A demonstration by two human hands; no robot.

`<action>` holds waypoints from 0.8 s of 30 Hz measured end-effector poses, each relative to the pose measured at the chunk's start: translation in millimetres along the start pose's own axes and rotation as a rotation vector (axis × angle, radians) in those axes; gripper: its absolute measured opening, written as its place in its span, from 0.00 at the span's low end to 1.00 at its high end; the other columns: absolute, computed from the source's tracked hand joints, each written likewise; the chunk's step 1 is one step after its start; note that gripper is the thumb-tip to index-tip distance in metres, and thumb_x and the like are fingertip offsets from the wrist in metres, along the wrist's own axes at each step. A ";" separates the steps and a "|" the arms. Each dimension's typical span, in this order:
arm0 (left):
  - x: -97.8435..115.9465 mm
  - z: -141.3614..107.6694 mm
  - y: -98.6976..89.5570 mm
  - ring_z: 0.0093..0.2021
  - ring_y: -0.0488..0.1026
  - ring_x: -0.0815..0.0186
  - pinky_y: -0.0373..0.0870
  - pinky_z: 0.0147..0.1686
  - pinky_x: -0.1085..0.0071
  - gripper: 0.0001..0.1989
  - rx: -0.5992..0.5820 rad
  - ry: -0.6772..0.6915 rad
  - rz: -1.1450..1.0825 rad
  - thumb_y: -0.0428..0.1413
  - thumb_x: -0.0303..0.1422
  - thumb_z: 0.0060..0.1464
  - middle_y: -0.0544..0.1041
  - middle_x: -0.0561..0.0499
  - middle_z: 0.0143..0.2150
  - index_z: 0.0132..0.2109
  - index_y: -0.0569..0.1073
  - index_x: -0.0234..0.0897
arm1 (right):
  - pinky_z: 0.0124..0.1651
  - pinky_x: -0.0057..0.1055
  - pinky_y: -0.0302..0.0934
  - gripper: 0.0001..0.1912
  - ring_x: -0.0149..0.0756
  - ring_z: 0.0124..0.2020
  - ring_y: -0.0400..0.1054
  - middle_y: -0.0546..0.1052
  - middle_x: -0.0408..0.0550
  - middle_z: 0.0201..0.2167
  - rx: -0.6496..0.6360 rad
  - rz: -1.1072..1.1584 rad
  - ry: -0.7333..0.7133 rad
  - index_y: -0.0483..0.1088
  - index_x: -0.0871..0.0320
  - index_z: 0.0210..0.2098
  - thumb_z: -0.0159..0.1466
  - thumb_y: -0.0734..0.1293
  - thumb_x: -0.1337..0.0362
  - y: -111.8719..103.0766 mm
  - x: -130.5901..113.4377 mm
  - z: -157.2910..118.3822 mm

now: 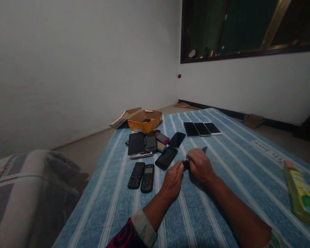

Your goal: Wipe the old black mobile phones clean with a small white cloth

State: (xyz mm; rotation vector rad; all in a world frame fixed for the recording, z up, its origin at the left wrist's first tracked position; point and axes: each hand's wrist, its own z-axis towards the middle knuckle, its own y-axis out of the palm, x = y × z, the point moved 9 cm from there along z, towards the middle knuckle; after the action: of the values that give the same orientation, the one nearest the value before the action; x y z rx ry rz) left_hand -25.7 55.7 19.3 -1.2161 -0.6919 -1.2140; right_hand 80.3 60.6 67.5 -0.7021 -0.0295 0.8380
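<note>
On the left, beside the table, is something under a grey cover. The table wears a blue cloth with white stripes. At its far left corner sits an open orange box, with a small dark thing inside. Right in front of the box is a messy pile of phones, some on top of others. Nearer the left edge, two button phones lie side by side. Next come two black phones, just past the left hand.

The left hand's grip is closed on a small dark thing, over the middle of the table. The right hand has its fingers bent tight around it too. The hands hide most of it. A dark tip pokes out behind the right hand; I can't tell if it is part of the same thing.

Three flat phones lie in a row near the far edge. By the right edge is a yellow bottle, well apart from both hands.
</note>
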 end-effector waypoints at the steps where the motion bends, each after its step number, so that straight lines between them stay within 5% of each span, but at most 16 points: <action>1: 0.7 0.7 0.3 0.43 0.73 0.61 0.67 0.48 0.65 0.20 -0.003 0.012 -0.006 0.43 0.40 0.63 0.77 0.44 0.44 0.49 0.73 0.32 | 0.38 0.34 0.55 0.11 0.39 0.32 0.60 0.67 0.47 0.26 -0.001 0.012 -0.014 0.63 0.55 0.28 0.56 0.57 0.77 3.0 -7.2 -0.1; 8: -4.0 -0.8 -2.3 0.35 0.71 0.62 0.68 0.40 0.67 0.18 0.010 0.009 0.040 0.43 0.40 0.63 0.75 0.47 0.35 0.41 0.72 0.33 | 0.38 0.35 0.55 0.10 0.39 0.32 0.58 0.66 0.47 0.25 -0.034 0.053 -0.081 0.62 0.55 0.26 0.59 0.56 0.75 13.1 -37.2 -0.2; 15: 2.9 1.0 0.6 0.42 0.73 0.61 0.67 0.46 0.66 0.18 -0.025 0.041 0.053 0.43 0.38 0.63 0.77 0.44 0.42 0.49 0.72 0.33 | 0.40 0.36 0.55 0.10 0.39 0.32 0.60 0.68 0.47 0.26 -0.028 0.063 -0.040 0.63 0.55 0.28 0.57 0.57 0.76 1.9 -12.9 2.4; 24: -2.0 -0.9 -0.7 0.36 0.73 0.63 0.68 0.40 0.68 0.20 -0.015 0.010 0.120 0.43 0.40 0.64 0.78 0.47 0.37 0.50 0.73 0.34 | 0.39 0.36 0.54 0.11 0.39 0.32 0.59 0.67 0.46 0.25 0.023 -0.012 -0.020 0.63 0.55 0.28 0.55 0.57 0.77 -8.1 6.8 1.3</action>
State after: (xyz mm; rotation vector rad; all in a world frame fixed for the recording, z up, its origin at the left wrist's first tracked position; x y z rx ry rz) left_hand -27.1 55.5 17.4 -1.2454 -0.5948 -1.1264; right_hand 89.9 62.3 71.6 -0.6716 -0.0423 0.8329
